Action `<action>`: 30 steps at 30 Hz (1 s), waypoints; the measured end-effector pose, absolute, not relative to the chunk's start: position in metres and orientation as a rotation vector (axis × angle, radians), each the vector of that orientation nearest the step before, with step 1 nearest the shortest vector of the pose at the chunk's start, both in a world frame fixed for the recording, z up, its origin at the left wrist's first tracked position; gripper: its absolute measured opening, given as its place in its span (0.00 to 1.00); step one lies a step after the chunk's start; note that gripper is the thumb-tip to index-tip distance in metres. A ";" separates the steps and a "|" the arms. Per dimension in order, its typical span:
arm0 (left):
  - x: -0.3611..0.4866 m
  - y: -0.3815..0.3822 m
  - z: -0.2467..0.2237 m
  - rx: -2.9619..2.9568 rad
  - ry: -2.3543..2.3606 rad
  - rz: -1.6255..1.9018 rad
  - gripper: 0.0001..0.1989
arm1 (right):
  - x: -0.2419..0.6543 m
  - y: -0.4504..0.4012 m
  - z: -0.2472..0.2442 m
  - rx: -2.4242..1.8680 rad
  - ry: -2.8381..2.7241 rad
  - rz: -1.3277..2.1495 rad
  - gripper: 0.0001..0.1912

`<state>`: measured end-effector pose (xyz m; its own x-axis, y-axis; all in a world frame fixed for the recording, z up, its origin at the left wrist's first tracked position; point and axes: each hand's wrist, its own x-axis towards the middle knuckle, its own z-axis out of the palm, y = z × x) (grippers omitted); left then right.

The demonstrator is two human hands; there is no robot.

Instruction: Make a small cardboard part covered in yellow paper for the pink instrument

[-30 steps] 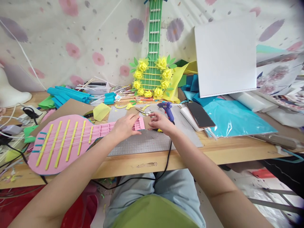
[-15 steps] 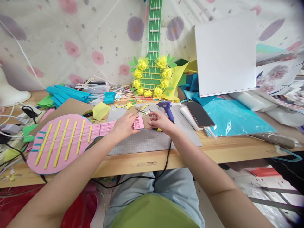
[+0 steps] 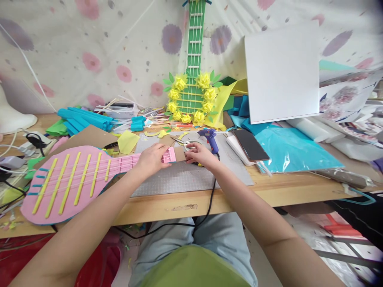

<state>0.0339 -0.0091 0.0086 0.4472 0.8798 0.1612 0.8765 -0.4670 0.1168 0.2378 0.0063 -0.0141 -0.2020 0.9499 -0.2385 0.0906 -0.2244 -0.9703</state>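
Two points of hold are in use, both over the grey cutting mat [image 3: 167,183]. Your left grip [image 3: 153,159] is closed over the neck of the pink paper guitar [image 3: 74,189], near its head end; your right grip [image 3: 200,154] pinches the right-hand edge of a brown cardboard piece [image 3: 180,154].

Position: the guitar lies strings up, its body well to your left on the tabletop [image 3: 140,211], its neck running onto the mat. The cardboard juts out just beyond the head; whether it is fixed there or merely butted or tucked beneath, you cannot tell.

Reasons (judged): the tabletop bears the body's weight, so your left grip probably needs only to steady the neck. Holding so close to the head likely limits shifting where cardboard and neck meet. Pinching only the edge leaves most of the cardboard uncovered. The purple glue gun [image 3: 211,140] sits just past your right fingers, presumably for easy reach; the scissors [image 3: 178,140] lie near it. The green guitar [image 3: 192,95] stands upright at the back, well apart, perhaps to save working room.

Pose: your forearms converge from both sides. The left one crosses in front of the pink body, palm down, thumb toward you. The right one slants inward, fingers curled, thumb and fingertips directed left.
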 end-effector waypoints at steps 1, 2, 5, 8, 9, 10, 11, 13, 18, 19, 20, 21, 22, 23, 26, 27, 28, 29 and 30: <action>0.031 -0.009 0.008 2.655 1.622 0.301 0.28 | 0.239 0.008 -0.017 -1.352 -1.329 1.464 0.13; 0.029 -0.008 0.007 2.651 1.632 0.286 0.28 | 0.240 0.010 -0.020 -1.386 -1.369 1.398 0.13; 0.022 -0.007 0.006 2.637 1.670 0.223 0.27 | 0.244 0.012 -0.025 -1.536 -1.586 1.072 0.13; 0.016 -0.008 0.004 2.634 1.705 0.162 0.26 | 0.247 0.011 -0.022 -1.671 -1.842 0.664 0.12; 0.014 -0.008 0.004 2.633 1.716 0.143 0.26 | 0.246 0.009 -0.021 -1.690 -1.904 0.569 0.12; 0.013 -0.009 0.005 2.631 1.724 0.124 0.25 | 0.246 0.009 -0.019 -1.697 -1.955 0.502 0.12; 0.011 -0.009 0.005 2.627 1.731 0.108 0.24 | 0.245 0.008 -0.018 -1.695 -2.001 0.455 0.12; 0.009 -0.010 0.005 2.618 1.744 0.087 0.24 | 0.242 0.009 -0.017 -1.680 -2.080 0.380 0.11; 0.000 -0.008 0.003 2.610 1.790 0.019 0.25 | 0.228 0.028 -0.018 -1.677 -2.246 0.236 0.12; -0.002 -0.007 0.003 2.612 1.799 0.012 0.25 | 0.224 0.034 -0.017 -1.660 -2.291 0.217 0.13; -0.004 -0.005 0.003 2.612 1.810 0.010 0.24 | 0.220 0.040 -0.016 -1.629 -2.344 0.197 0.13; -0.006 -0.004 0.004 2.608 1.823 0.011 0.24 | 0.215 0.047 -0.015 -1.588 -2.399 0.175 0.14; -0.008 -0.003 0.005 2.599 1.840 0.014 0.24 | 0.209 0.053 -0.013 -1.540 -2.451 0.156 0.15; -0.010 -0.002 0.006 2.589 1.858 0.019 0.24 | 0.203 0.060 -0.012 -1.502 -2.498 0.139 0.15; -0.013 0.000 0.010 2.572 1.899 0.041 0.24 | 0.182 0.073 -0.008 -1.493 -2.588 0.099 0.17; -0.014 0.000 0.011 2.571 1.907 0.042 0.25 | 0.175 0.076 -0.008 -1.497 -2.616 0.081 0.18; -0.015 0.000 0.012 2.572 1.913 0.041 0.25 | 0.169 0.077 -0.008 -1.501 -2.645 0.058 0.19; -0.016 0.000 0.012 2.575 1.914 0.039 0.25 | 0.163 0.077 -0.009 -1.502 -2.672 0.036 0.19; -0.016 0.000 0.012 2.581 1.910 0.039 0.25 | 0.158 0.076 -0.010 -1.499 -2.696 0.013 0.18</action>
